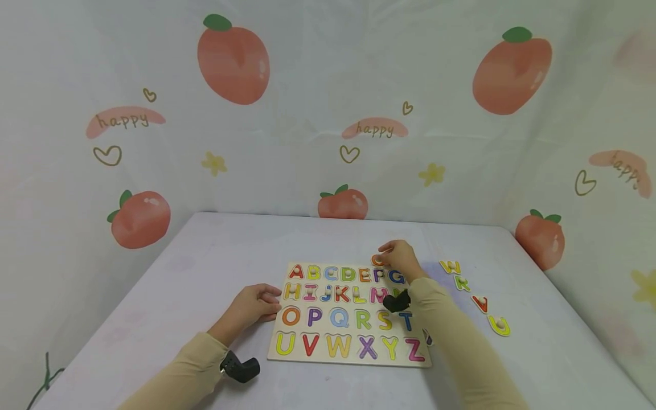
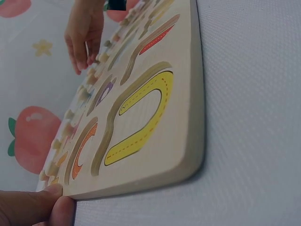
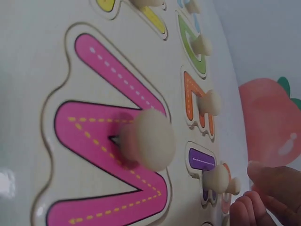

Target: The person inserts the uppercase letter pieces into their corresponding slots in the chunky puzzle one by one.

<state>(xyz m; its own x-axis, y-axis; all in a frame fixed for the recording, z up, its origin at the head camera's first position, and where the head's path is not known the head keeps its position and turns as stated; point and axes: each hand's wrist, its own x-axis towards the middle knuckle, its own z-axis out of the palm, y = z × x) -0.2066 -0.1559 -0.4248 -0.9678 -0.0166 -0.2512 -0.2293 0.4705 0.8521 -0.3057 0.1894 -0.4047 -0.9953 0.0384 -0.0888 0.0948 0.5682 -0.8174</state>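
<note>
A wooden alphabet board lies flat on the table. Knobbed letter pieces, such as the pink M, fill its upper two rows; the lower two show coloured letters in bare recesses, including the yellow U. My left hand is at the board's left edge, fingertips touching the side near its orange O recess. Over the far edge reaches my right hand, its fingers beside the knob of a loose orange letter piece. In the right wrist view a small gap separates fingertips and knob.
Right of the board lie loose letters: a yellow W, a green R, a red V and a yellow U. Another dark piece is partly hidden by the right forearm. A fruit-print curtain hangs behind the table.
</note>
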